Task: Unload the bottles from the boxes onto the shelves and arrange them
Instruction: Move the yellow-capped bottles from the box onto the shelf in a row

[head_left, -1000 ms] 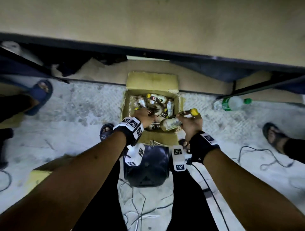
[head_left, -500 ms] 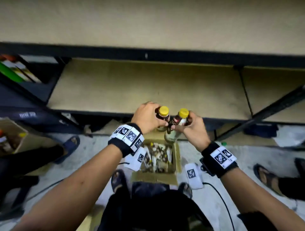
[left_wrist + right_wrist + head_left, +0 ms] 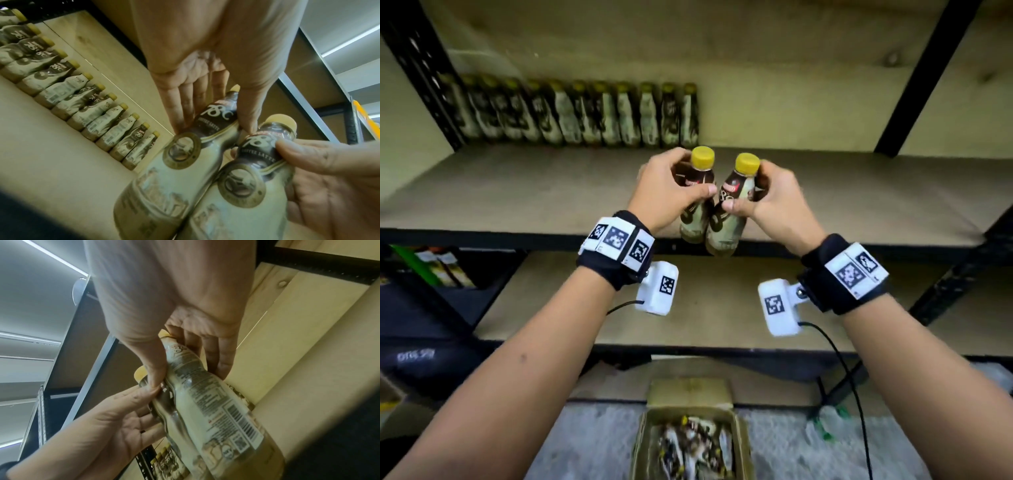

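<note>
Nearest, an open cardboard box of jumbled bottles sat on the speckled concrete floor. Above it, the left hand curled round one glossy, waisted, yellow-capped bottle and the right hand round another, side by side and touching, raised since half a second before to the matte board shelf. Farthest, a row of bottles lined the wall.

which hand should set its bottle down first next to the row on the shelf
Left, probably. The left hand holds its bottle nearer the row's open end; the right hand holds its bottle farther away.
</note>
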The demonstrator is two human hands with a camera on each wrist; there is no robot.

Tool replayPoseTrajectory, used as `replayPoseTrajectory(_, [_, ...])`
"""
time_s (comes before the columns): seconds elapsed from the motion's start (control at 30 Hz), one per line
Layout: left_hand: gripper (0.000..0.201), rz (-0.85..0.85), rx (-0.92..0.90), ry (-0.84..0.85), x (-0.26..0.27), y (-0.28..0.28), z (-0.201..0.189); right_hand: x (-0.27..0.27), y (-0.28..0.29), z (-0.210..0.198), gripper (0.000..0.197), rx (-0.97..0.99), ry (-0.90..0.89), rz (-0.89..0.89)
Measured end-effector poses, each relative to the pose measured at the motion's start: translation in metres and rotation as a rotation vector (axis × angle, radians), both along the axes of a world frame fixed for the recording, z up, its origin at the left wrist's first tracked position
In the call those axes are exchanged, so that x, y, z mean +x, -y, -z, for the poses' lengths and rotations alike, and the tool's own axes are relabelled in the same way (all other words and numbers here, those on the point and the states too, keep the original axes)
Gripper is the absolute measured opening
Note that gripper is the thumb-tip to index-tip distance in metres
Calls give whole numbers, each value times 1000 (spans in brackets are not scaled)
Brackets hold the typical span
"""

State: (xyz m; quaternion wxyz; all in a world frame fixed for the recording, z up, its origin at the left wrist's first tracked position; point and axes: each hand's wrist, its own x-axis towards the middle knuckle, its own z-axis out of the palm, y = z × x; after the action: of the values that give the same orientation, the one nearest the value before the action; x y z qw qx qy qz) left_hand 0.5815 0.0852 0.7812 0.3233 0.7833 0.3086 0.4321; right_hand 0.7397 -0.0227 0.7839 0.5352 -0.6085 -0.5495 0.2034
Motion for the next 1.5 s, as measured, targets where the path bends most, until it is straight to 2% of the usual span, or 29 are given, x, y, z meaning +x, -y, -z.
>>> replayPoseTrajectory(0.1, [30, -88, -2, -73, 6, -20, -9, -2, -27, -11, 41, -40, 42, 15])
replayPoseTrajectory(0.23, [27, -110, -73, -117, 5, -50, -5, -6, -54, -6, 43, -151, 137, 13])
replayPoseTrajectory(0.43, [54, 24, -145, -136, 10, -91, 3, 5, -72, -9, 42, -262, 168, 65])
replayPoseTrajectory(0.53, [59, 58, -90, -188, 31, -102, 0, 13, -86, -10, 48, -264, 180, 184])
replayPoseTrajectory(0.67, [45, 110, -40, -249, 61, -124, -10, 30, -106, -11, 51, -271, 164, 341])
replayPoseTrajectory(0.8, [48, 59, 100, -411, 98, -150, -20, 63, -137, -17, 49, -383, 245, 395])
replayPoseTrajectory(1.07, [51, -83, 189, -619, 175, -221, -33, 149, -223, -27, 66, -440, 375, 295])
replayPoseTrajectory(1.2, [55, -206, 329, -877, 206, -254, -48, 180, -254, -21, 64, -397, 395, 246])
replayPoseTrajectory(1.3, [66, -263, 413, -1012, 221, -279, -50, 195, -274, -16, 66, -362, 371, 211])
replayPoseTrajectory(1.37, [78, -279, 427, -1032, 227, -292, -44, 203, -288, -13, 64, -350, 377, 187])
replayPoseTrajectory(1.5, [86, -322, 384, -965, 227, -310, -40, 209, -319, -12, 63, -332, 363, 139])
